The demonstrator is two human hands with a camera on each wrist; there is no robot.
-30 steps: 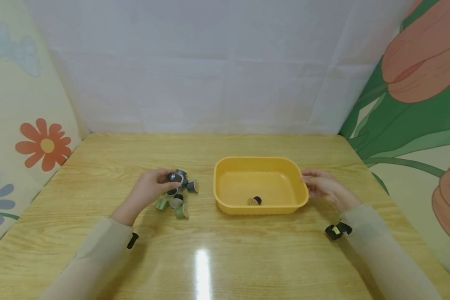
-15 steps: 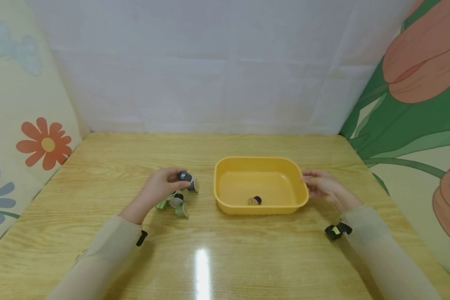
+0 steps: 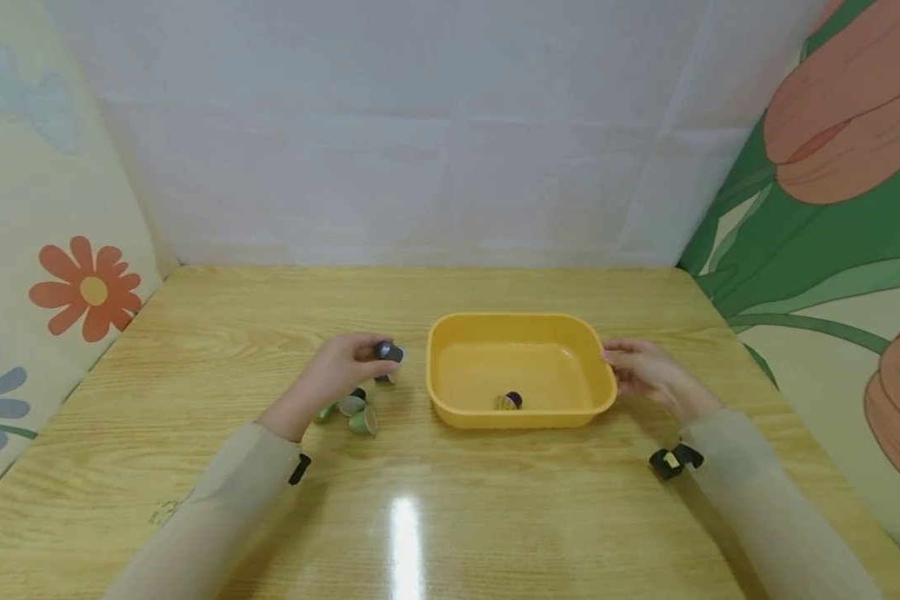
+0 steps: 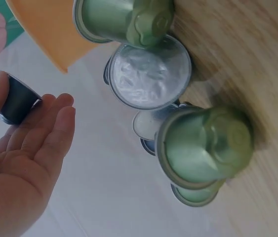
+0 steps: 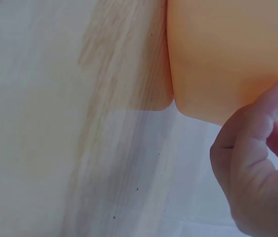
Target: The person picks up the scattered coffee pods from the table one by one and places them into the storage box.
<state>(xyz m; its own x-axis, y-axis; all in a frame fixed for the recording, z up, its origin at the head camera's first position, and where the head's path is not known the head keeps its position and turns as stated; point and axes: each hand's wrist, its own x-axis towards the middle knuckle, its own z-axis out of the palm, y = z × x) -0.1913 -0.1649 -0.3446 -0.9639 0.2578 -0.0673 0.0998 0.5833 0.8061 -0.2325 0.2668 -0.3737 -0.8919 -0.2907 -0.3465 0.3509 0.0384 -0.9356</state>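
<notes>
In the head view my left hand [image 3: 342,367] pinches a dark blue coffee capsule [image 3: 388,352] between thumb and fingers, left of a yellow tub [image 3: 521,420]. The left wrist view shows that dark capsule [image 4: 19,100] held side-on above the palm. Below the hand lie green capsules [image 3: 362,422] and a capsule with a silver foil lid [image 4: 149,78]. Another dark capsule shows just under the held one. My right hand [image 3: 656,377] holds the tub's right end, its fingers bent against the outer wall [image 5: 222,64]. Inside the tub lies a purple and gold capsule [image 3: 509,402].
The wooden table [image 3: 495,517] stretches in front of the tub and on both sides. A white cloth [image 3: 435,150] hangs behind it, and flower-patterned panels [image 3: 832,250] flank it. Each wrist carries a black strap-on device [image 3: 675,460].
The left hand has moved right toward the tub, carrying the dark blue capsule away from the pile. The right hand and the tub have stayed where they were.
</notes>
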